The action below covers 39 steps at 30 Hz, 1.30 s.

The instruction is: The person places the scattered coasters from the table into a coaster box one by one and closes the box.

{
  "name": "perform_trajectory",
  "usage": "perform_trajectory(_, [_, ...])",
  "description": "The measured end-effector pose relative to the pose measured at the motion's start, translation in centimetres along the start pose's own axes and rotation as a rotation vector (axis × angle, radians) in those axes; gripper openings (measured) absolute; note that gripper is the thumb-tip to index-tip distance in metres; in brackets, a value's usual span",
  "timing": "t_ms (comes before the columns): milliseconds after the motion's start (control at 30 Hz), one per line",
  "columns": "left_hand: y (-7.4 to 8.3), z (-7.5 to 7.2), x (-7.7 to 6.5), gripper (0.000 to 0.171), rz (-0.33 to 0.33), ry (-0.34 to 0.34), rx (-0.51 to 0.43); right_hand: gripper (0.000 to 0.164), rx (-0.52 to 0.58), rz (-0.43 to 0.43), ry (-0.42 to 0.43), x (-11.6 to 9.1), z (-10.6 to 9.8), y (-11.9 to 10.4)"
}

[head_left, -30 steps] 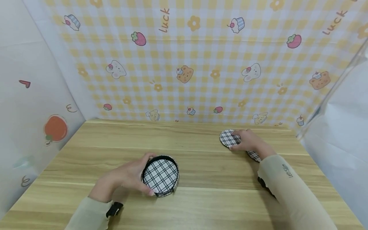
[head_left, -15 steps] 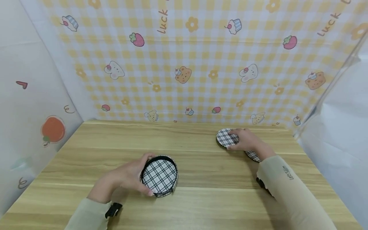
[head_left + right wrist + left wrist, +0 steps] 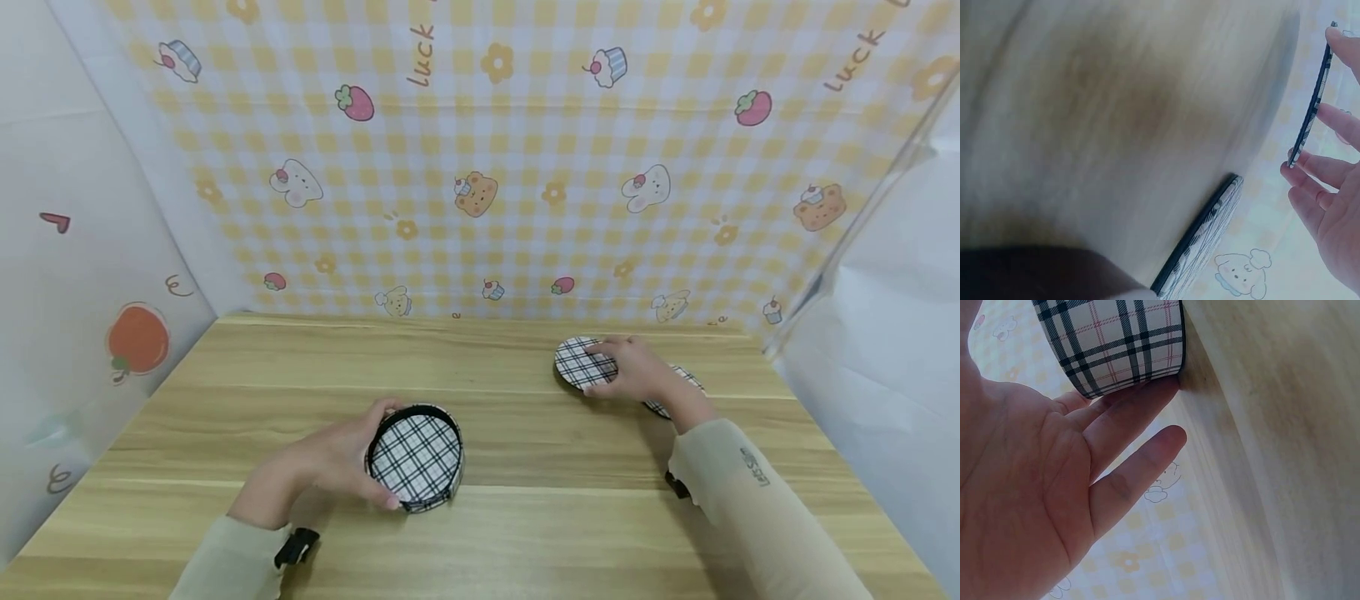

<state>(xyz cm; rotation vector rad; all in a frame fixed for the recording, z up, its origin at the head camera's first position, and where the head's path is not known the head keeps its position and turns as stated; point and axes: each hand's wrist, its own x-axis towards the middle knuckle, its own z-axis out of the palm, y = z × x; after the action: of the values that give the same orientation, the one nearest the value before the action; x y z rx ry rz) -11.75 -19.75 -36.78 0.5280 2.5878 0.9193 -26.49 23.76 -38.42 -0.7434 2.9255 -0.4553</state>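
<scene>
My left hand (image 3: 337,460) grips a round plaid coaster holder (image 3: 1119,340) on the table, thumb at its near side and fingers round the far side. Inside its black-lined rim lies a plaid disc (image 3: 417,458). At the back right, my right hand (image 3: 637,372) holds a round plaid coaster (image 3: 576,364) by its edges; in the right wrist view this coaster (image 3: 1313,103) appears edge-on, raised off the wood. Beneath the right wrist, a second plaid coaster (image 3: 657,409) lies on the table, partly hidden by the forearm.
The wooden table (image 3: 517,533) ends at a yellow-checked cloth backdrop (image 3: 517,242) with cartoon prints. White sheets rise along the left (image 3: 82,275) and right (image 3: 892,333) sides. A black strap (image 3: 297,547) sits at the left cuff.
My right hand has moved slightly left with its coaster, now tilted and off the table, exposing more of the coaster under the wrist. The left hand and holder stay in place.
</scene>
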Motion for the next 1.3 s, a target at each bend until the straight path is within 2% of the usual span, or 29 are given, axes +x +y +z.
perform_trajectory(433, [-0.3,-0.2,-0.1,0.122,-0.017,0.007,0.006,0.076,0.007,-0.044,0.001,-0.6,0.1,-1.9])
perform_trajectory(567, [-0.2,-0.3,-0.2,0.121,0.002,0.007,0.009,0.076,0.018,-0.077,0.000,-0.8,0.1,-2.6])
perform_trajectory(800, [-0.2,-0.2,0.0,0.123,-0.025,0.004,-0.015,0.075,0.037,-0.105,-0.021,-1.0,0.4,-3.6])
perform_trajectory(1000, [-0.1,-0.1,0.0,0.121,0.002,0.006,-0.004,0.076,0.037,-0.161,-0.026,-1.4,0.4,-5.1])
perform_trajectory(1300, [-0.2,0.1,0.1,0.121,0.002,0.002,-0.004,0.075,0.014,-0.217,-0.017,-1.6,0.7,-7.2])
